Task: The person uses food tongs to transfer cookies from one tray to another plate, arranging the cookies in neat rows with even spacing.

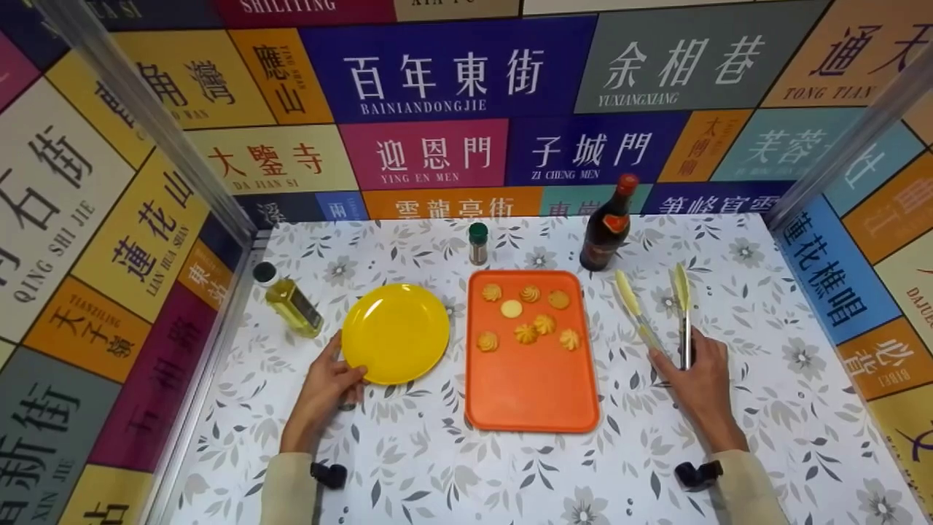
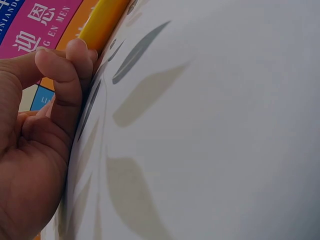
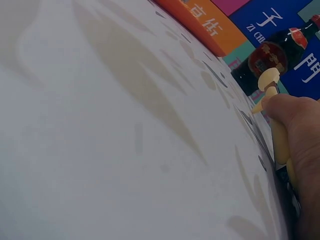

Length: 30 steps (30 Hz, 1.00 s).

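A yellow plate lies on the flower-patterned table left of an orange tray. Several small cookies lie on the tray's far half. My left hand holds the plate's near left rim, thumb on the edge. In the left wrist view a curled finger presses against the yellow plate rim. My right hand grips the handle end of tongs with pale yellow tips, which lie on the table right of the tray, tips spread and pointing away. The right wrist view shows the hand around the tongs.
A dark bottle with a red cap stands behind the tongs, also seen as the dark bottle. A small green-capped jar stands behind the tray. An oil bottle stands left of the plate. Printed walls enclose the table on three sides.
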Each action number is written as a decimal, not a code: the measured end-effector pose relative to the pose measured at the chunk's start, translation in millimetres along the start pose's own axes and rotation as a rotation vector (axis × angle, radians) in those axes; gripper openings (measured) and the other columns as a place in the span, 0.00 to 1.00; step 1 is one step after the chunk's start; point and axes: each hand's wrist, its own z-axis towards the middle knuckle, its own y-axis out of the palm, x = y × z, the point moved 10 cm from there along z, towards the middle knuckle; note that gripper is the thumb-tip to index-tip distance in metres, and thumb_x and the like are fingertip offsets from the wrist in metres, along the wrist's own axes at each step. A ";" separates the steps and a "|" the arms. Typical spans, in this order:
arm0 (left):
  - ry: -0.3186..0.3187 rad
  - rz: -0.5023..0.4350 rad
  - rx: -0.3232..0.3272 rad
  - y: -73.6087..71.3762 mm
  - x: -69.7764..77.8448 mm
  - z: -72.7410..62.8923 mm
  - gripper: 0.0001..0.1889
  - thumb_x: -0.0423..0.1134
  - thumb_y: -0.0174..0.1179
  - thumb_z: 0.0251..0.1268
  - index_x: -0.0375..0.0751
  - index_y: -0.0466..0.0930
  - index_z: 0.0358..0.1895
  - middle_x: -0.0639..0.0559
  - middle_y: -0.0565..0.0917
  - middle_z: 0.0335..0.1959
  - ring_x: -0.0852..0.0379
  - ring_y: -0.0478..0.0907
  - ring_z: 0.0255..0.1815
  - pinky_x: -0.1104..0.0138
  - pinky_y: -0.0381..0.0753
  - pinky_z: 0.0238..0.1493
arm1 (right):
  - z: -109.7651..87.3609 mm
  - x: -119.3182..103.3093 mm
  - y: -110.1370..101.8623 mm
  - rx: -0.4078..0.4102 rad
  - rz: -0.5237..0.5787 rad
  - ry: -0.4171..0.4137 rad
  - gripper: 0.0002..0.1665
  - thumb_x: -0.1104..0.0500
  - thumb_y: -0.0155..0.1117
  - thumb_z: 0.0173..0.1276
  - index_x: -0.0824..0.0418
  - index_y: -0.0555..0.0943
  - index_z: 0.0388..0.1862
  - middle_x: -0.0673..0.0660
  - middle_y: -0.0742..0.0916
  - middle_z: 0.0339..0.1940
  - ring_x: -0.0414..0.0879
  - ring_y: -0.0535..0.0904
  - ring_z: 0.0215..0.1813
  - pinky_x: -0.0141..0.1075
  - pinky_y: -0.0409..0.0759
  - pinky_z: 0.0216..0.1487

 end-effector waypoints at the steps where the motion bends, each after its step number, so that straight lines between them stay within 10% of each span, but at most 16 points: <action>1: -0.004 -0.001 0.004 -0.4 -0.6 -0.1 0.50 0.31 0.68 0.78 0.47 0.45 0.93 0.33 0.87 0.29 0.53 0.78 0.16 0.67 0.80 0.19 | -0.2 -0.1 -0.2 0.001 0.000 -0.002 0.49 0.55 0.85 0.64 0.76 0.74 0.77 0.75 0.83 0.54 0.68 0.71 0.59 0.58 0.68 0.58; 30: -0.023 -0.002 0.001 -0.7 -2.2 0.9 0.49 0.32 0.68 0.79 0.50 0.47 0.93 0.34 0.86 0.27 0.53 0.77 0.17 0.67 0.80 0.20 | 4.0 -7.7 -3.9 0.029 0.042 -0.054 0.37 0.59 0.86 0.64 0.74 0.81 0.67 0.67 0.84 0.40 0.57 0.72 0.51 0.46 0.66 0.49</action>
